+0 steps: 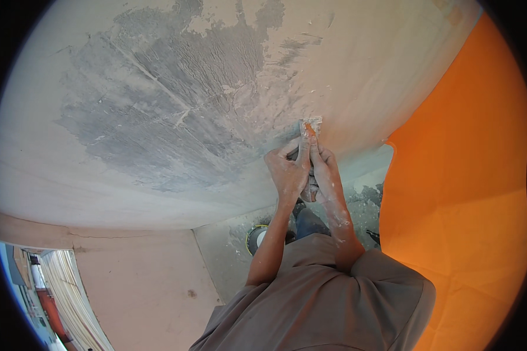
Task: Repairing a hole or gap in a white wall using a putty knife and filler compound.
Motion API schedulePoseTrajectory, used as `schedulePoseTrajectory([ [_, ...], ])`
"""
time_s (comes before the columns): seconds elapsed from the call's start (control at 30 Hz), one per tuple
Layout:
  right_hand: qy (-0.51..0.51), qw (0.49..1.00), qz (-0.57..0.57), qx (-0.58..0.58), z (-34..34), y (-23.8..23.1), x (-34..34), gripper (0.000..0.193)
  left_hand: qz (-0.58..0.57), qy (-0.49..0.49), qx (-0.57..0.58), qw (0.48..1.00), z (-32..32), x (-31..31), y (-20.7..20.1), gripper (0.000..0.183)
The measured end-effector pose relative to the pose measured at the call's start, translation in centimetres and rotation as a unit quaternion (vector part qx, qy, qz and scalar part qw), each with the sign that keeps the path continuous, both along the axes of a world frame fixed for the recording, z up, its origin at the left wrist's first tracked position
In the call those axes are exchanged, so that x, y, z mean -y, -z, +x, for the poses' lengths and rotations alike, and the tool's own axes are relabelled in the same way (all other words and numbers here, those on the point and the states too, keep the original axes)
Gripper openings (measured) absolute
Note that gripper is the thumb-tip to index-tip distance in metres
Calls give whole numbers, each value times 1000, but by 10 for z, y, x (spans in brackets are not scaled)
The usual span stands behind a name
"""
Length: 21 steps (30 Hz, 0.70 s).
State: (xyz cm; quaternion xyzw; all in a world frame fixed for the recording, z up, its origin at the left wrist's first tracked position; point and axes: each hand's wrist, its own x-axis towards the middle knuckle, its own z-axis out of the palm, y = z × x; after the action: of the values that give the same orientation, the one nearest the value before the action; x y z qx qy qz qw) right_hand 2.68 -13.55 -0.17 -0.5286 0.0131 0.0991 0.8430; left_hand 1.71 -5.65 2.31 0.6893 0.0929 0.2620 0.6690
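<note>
My left hand (288,171) and my right hand (328,172) are closed together around a scraper (310,125). Its flat end, spotted with white and showing some orange, meets the wall just above my thumbs; most of the handle is hidden by my fingers. White dust coats both hands and my right forearm. The wall (363,70) is pale cream, with a large grey patch (158,105) of exposed, rough surface to the left of my hands. Whitish flakes cling to it near the scraper.
An orange sheet (457,193) hangs along the right side. On the grey, white-spattered floor (231,237) a dark round container with a yellow rim (250,240) stands left of my legs. At far left, a pinkish wall (140,275) borders an opening with a pale curtain (70,286).
</note>
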Motion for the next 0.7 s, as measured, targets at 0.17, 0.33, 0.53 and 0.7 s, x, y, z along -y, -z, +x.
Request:
schedulePoseTrajectory([
  [0.17,8,984,149,-102,-9,-28,-19,36,112,-4,-17,994,-7,-20,-32,18],
  [0.33,-22,975,203,-88,-6,-7,-9,35,171,39,-66,982,-7,-14,-54,18],
  [0.53,-19,995,85,-38,1,-23,6,38,5,0,17,1000,5,5,-4,20],
  [0.7,-52,999,4,18,20,-6,32,43,-58,-5,49,997,16,23,12,20],
])
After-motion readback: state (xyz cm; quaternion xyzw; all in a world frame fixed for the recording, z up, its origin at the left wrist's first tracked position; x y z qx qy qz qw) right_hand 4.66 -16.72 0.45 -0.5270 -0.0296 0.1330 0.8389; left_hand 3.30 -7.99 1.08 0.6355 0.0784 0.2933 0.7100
